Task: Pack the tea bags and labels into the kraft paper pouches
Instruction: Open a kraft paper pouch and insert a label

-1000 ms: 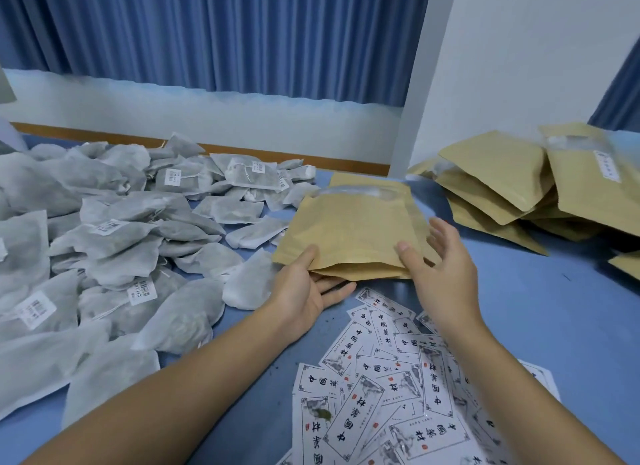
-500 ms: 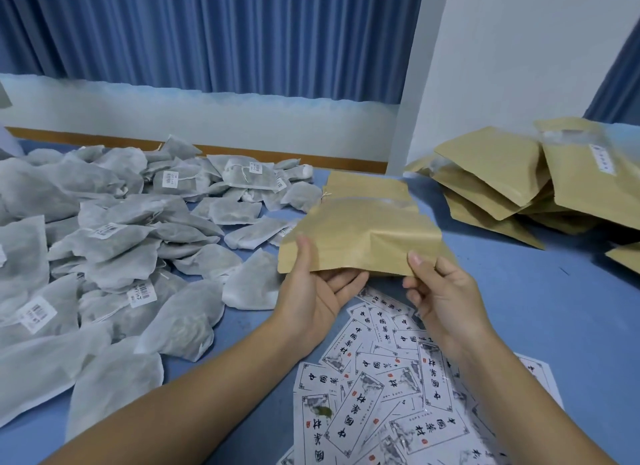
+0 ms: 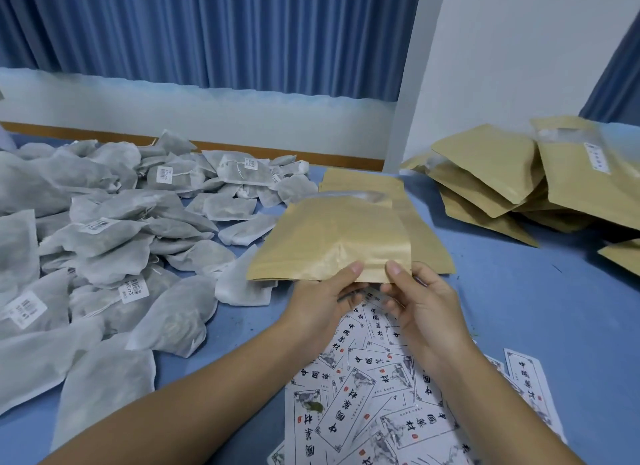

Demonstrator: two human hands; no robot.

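Kraft paper pouch [image 3: 332, 236], count 1, is held just over the table [image 3: 519, 308] at centre. Left hand [image 3: 322, 298] and right hand [image 3: 422, 302] both pinch its near edge, thumbs on top, fingers [image 3: 393, 305] curled beneath. At least 1 more flat pouch [image 3: 433, 246] lies behind it.

Tea bags [image 3: 114, 243]: heap at left, several dozen, exact count not possible.

Labels [image 3: 374, 395]: overlapping spread under the hands, over 12.

Pouch pile [image 3: 502, 177] at right: about 7 visible.

Flat kraft pouch [image 3: 332, 236] near scattered labels [image 3: 349, 409]
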